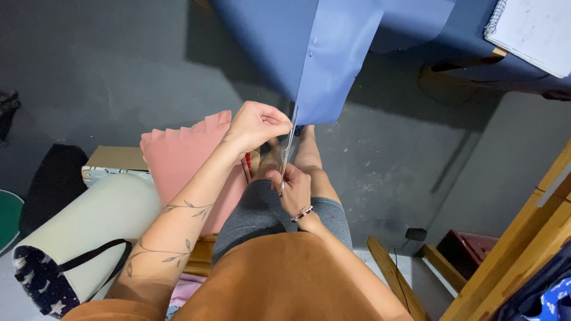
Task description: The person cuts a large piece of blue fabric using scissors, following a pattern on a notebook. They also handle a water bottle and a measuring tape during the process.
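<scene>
A smooth, matte blue fabric panel (333, 59) hangs from the table edge, its lower end cut to a curved, tapering flap. The left hand (257, 125) pinches the flap's lower left edge, fingers closed tight on the cloth. Just below those fingers, the right hand (294, 190) grips the handles of slim metal scissors (287, 151), fingers curled narrow; the blades rise from that hand to the fabric's edge beside the left fingertips. Left of both hands lie a soft pink folded cloth (178, 154) and a pale cylindrical bag (89, 229) with a star-print end. Far up right of the fingers rests a spiral notebook (532, 32).
</scene>
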